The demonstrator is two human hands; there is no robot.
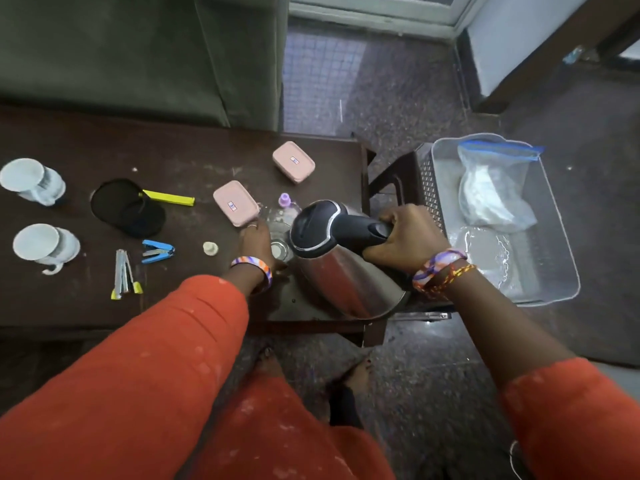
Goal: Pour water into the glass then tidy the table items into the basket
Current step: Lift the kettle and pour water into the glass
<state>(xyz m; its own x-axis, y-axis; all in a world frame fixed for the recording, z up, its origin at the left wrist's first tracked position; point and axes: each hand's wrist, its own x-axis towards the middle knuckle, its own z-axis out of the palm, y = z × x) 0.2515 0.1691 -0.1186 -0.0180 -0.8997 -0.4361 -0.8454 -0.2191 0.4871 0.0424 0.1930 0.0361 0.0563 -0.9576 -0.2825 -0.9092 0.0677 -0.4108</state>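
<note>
One kettle (343, 268) tilts left, spout toward the glass (280, 249).

The table (194, 147) was dark brown. On it, two boxes (236, 203) were pink, two cups (33, 181) white, the stapler (157, 251) blue. The kettle (346, 271) was shiny silver with a black handle. Sleeves (156, 358) were orange-red. Beside the table, the basket (561, 271) was clear grey.

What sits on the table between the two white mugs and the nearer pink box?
In the head view: a black cap with a yellow clip beside it.
</note>
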